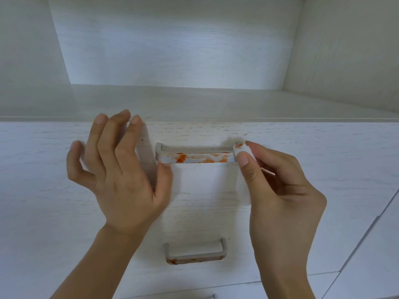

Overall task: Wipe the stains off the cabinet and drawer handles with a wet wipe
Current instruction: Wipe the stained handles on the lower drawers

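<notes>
Head view showed the right hand (278,180) pinching a folded wet wipe (243,150) on the upper handle (194,157) at its right end, while the left hand (121,169) lay spread, thumb touching the left end. A dragged wipe could smear orange stains. Two stained handles showed: upper and lower handle (195,253).

A white wood-grain cabinet (64,190) fills the whole view. Its far, upper part is an open recess with a pale back panel (172,39), lit brightest toward the middle, and plain white side walls on the left (26,50) and the right (349,50). A flat white shelf ledge (194,102) forms the floor of the recess and ends in a straight front edge. At the near right, thin dark seams (367,229) divide the neighbouring white panels.
</notes>
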`<state>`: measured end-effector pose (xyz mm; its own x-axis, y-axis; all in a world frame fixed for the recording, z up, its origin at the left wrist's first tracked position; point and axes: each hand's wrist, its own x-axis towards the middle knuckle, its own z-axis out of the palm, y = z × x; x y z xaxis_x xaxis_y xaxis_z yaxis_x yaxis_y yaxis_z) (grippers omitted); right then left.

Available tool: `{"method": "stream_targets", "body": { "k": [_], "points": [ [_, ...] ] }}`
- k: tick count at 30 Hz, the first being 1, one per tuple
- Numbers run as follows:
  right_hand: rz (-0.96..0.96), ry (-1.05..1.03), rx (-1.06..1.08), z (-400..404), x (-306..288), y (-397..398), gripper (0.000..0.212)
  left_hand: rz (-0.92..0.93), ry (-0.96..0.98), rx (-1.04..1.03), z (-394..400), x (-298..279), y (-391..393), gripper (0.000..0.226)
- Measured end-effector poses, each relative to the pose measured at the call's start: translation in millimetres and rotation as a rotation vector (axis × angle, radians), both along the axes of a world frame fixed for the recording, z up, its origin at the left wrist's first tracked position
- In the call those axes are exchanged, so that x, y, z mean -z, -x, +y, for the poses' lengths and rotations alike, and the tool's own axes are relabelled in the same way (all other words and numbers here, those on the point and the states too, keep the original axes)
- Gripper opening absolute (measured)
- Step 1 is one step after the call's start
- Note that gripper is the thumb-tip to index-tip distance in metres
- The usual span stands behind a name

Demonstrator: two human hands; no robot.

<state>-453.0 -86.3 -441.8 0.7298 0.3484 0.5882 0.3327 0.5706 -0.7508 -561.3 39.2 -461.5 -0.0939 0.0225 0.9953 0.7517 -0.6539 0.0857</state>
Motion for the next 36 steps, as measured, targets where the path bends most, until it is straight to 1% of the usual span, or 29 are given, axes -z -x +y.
{"method": "stream_targets", "body": {
  "k": [3,6,10,13,16,19,20,22,24,27,29,31,36],
  "points": [
    [0.014,-0.024,-0.001,4.0,2.0,2.4,0.011,0.004,0.006,0.001,-0.4,-0.1,0.0,0.048],
    [0.011,-0.065,0.067,5.7,4.6,6.3,0.01,0.002,0.008,0.001,-0.9,0.0,0.0,0.048],
    [0.084,-0.128,0.086,10.0,6.3,11.9,0.009,-0.003,0.018,0.007,-0.9,-0.2,-0.2,0.048],
    [0.016,-0.134,0.173,12.5,7.0,16.2,0.01,0.002,0.015,0.003,-1.1,-0.7,-0.2,0.049],
    [-0.002,-0.161,0.216,15.5,9.4,18.3,0.013,0.003,0.016,0.008,-1.3,-1.0,0.2,0.049],
    [-0.123,-0.134,0.299,16.4,11.2,21.0,0.016,0.003,0.021,0.011,-1.9,-0.7,0.2,0.049],
    [-0.136,-0.131,0.308,16.1,11.6,20.8,0.016,0.004,0.023,0.007,-2.0,-0.6,0.0,0.05],
    [-0.083,-0.15,0.303,14.8,12.0,18.8,0.012,0.012,0.027,0.003,-1.7,-0.6,-0.2,0.05],
    [-0.015,-0.183,0.282,13.6,11.7,19.1,0.01,0.036,0.026,0.015,-1.1,0.0,1.6,0.051],
    [-0.049,-0.164,0.302,11.4,11.2,26.3,0.011,0.134,0.033,0.017,1.5,4.6,9.1,0.056],
    [-0.061,-0.168,0.311,11.1,10.2,30.1,0.012,0.228,0.037,-0.049,5.0,9.6,15.3,0.06],
    [-0.062,-0.179,0.321,11.9,8.4,31.1,0.012,0.285,0.031,-0.119,8.9,13.4,18.7,0.063],
    [-0.046,-0.17,0.339,18.9,8.2,28.7,0.013,0.283,0.014,-0.158,12.9,16.0,17.5,0.064]
  ]
}}
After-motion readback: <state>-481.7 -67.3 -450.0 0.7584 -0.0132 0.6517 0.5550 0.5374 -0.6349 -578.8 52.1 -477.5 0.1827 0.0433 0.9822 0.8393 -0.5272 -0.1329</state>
